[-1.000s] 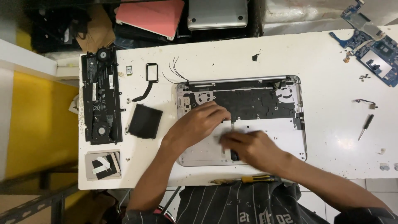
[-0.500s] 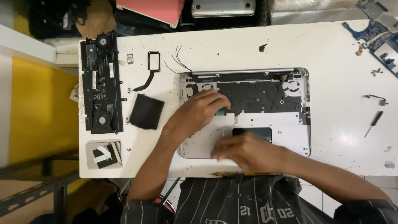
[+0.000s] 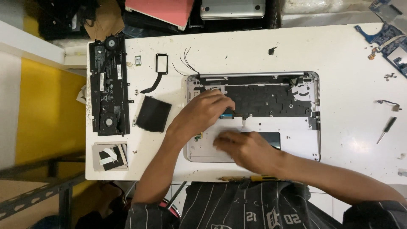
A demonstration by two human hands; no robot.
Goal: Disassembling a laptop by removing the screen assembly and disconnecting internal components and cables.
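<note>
I see one open laptop shell [image 3: 254,114] lying flat on the white table [image 3: 339,55], its long axis running left to right, hinge edge away from me. Two hands are on it. My left hand [image 3: 203,112] rests on the shell's near-left part, fingers [image 3: 227,103] curled at the lower edge of the dark keyboard back; whether they pinch anything, I cannot tell. My right hand [image 3: 248,148] is blurred over the palm rest by the dark touchpad patch [image 3: 271,138]; its grip I cannot tell either. Left of the shell: one black pad [image 3: 153,113], one long battery-and-fan block [image 3: 108,87] near the table's left edge. Right side has open room, with one small screwdriver [image 3: 386,129] well apart.
</note>
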